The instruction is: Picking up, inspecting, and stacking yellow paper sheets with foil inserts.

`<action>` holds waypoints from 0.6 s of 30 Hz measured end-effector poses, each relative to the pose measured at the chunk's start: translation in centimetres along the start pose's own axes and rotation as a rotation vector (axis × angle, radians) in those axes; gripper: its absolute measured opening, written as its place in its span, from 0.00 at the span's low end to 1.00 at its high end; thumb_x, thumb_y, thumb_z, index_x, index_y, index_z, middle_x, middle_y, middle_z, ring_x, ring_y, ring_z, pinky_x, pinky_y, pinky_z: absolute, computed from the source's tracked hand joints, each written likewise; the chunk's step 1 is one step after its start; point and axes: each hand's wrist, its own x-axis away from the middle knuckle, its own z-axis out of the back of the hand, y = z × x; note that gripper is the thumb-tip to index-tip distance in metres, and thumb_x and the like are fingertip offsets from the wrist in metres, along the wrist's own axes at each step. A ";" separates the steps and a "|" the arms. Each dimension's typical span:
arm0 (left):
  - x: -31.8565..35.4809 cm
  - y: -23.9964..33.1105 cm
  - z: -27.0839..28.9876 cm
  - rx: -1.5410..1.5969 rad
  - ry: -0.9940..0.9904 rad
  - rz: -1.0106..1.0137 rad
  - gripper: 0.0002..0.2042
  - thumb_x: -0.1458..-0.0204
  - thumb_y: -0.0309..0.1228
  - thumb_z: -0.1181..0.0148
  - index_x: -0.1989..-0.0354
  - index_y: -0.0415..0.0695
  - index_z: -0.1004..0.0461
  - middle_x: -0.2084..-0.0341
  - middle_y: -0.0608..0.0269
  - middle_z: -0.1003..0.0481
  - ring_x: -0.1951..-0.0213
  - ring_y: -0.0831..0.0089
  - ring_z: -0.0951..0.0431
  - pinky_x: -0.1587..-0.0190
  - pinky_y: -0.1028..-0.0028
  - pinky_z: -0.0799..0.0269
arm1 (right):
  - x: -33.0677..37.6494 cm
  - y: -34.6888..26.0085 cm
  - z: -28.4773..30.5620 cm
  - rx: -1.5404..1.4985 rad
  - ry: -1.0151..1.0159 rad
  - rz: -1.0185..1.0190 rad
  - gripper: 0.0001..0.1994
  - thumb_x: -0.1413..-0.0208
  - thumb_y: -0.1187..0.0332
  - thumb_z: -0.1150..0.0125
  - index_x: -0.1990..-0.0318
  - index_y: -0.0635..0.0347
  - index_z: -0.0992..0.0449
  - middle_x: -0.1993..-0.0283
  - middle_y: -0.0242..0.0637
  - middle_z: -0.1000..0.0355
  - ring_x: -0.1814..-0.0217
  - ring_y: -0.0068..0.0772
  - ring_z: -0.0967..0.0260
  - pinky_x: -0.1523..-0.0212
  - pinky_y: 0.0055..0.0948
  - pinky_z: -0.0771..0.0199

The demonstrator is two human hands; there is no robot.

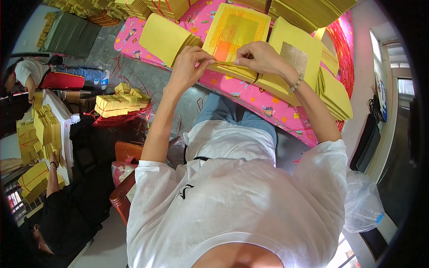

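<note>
In front of me lies a stack of yellow paper sheets [243,27] with an orange and gold print on top. Over its near edge, my left hand [191,64] and my right hand [261,58] are both closed in a pinch. A thin red string [225,64] seems to run between their fingertips, along the near edge of the stack. A bracelet of pale beads circles my right wrist. Left of the printed stack, close to my left hand, is a fanned pile of plain yellow paper [163,38]. To the right, another yellow pile [286,38] bears a metallic square.
The table has a pink patterned cover [272,111]. Red strings [343,62] hang at its right end. Taller yellow stacks [308,11] stand at the back. At left, two people work beside a white table [66,129] with tied yellow bundles. A wooden chair [123,196] stands by my left side.
</note>
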 end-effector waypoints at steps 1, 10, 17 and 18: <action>0.0 0.0 0.0 0.000 0.001 -0.002 0.06 0.55 0.30 0.38 0.71 0.42 0.21 0.75 0.58 0.27 0.67 0.60 0.29 0.63 0.65 0.33 | 0.1 0.0 -0.2 0.030 0.035 0.017 0.12 0.50 0.61 0.41 0.73 0.61 0.25 0.80 0.39 0.31 0.77 0.39 0.34 0.73 0.34 0.35; -1.5 2.0 -0.5 -0.205 0.047 -0.255 0.10 0.59 0.31 0.37 0.68 0.44 0.28 0.71 0.61 0.30 0.66 0.61 0.29 0.62 0.66 0.34 | 1.1 -2.6 0.8 0.278 0.234 0.169 0.09 0.49 0.64 0.43 0.69 0.61 0.27 0.71 0.40 0.31 0.69 0.45 0.31 0.70 0.40 0.31; -3.0 3.0 -0.6 -0.259 0.175 -0.332 0.12 0.61 0.20 0.45 0.64 0.42 0.30 0.72 0.59 0.29 0.67 0.60 0.29 0.65 0.64 0.33 | 2.7 -3.8 3.4 0.069 0.575 0.197 0.16 0.51 0.57 0.38 0.61 0.60 0.27 0.61 0.40 0.31 0.56 0.42 0.32 0.57 0.33 0.30; -2.9 3.1 -0.3 -0.263 0.182 -0.339 0.12 0.61 0.20 0.45 0.64 0.42 0.30 0.72 0.59 0.29 0.67 0.60 0.29 0.65 0.64 0.33 | 2.7 -3.6 3.6 0.075 0.581 0.202 0.16 0.51 0.57 0.38 0.61 0.60 0.27 0.61 0.40 0.31 0.56 0.42 0.32 0.57 0.33 0.30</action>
